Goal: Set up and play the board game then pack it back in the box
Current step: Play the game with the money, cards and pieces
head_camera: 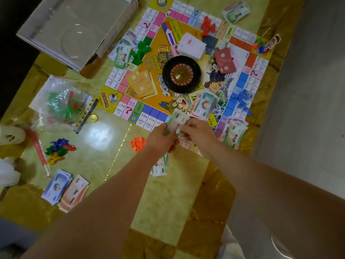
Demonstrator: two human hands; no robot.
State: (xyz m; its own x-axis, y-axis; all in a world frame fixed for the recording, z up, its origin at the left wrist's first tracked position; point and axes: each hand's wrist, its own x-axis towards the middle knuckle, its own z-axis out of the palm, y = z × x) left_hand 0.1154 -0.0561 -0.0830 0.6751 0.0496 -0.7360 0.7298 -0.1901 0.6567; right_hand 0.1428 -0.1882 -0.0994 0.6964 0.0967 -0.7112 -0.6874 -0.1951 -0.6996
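Nearest on the worktop [104,161], well short of the game board [148,110] and to its left, lie a blue stack of notes [56,186] and an orange stack [74,193], touching side by side. A few more notes [159,168] peek out from under the left forearm, just short of the board's near edge. Over that near edge both hands meet: the left hand [164,136] has its fingers curled around a wad of green banknotes [177,118], and the right hand [195,130] pinches the same wad from the other side. Orange plastic pieces [137,143] sit just left of the hands, off the board. Further left are a cluster of coloured pawns [59,147], a gold coin [93,117] and a clear bag of pieces [63,105]. On the board, a white die [179,101] lies near the hands, with a black roulette wheel [182,73] at the centre. Yellow cards [141,84] lie left of the wheel, red cards [225,60] to its right and white cards [191,45] beyond it. The open box [78,30] stands past the board's far left corner.
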